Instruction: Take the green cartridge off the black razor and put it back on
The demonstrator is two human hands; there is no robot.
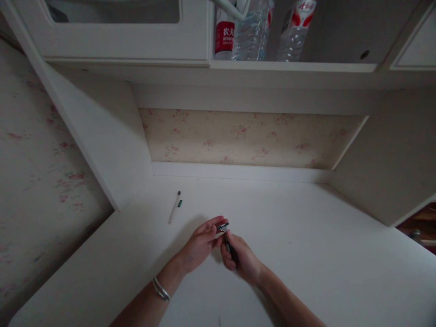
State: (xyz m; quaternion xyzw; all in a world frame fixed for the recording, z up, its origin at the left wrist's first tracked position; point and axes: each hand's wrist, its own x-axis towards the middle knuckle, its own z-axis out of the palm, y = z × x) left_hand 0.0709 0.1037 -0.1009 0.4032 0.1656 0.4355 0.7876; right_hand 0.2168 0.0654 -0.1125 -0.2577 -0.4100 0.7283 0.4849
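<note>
Above the white desktop, my right hand (240, 256) is closed around the dark handle of a razor (229, 245), whose head points up and away. My left hand (203, 238) meets it from the left, its fingers closed about the razor's head, with the thumb and fingertips at the head's left side. The fingers partly hide the head and handle. Farther back on the left lies a thin white stick with a dark tip, like a toothbrush (174, 208). Right beside it is a small dark green piece (180, 203).
The white desktop (299, 254) is walled by side panels and a low back ledge (238, 171). Overhead, a cabinet shelf (293, 67) holds several plastic bottles (250, 38). A white hook-like bar (231, 8) hangs in front of them. Drawers or shelving in brown wood show at far right.
</note>
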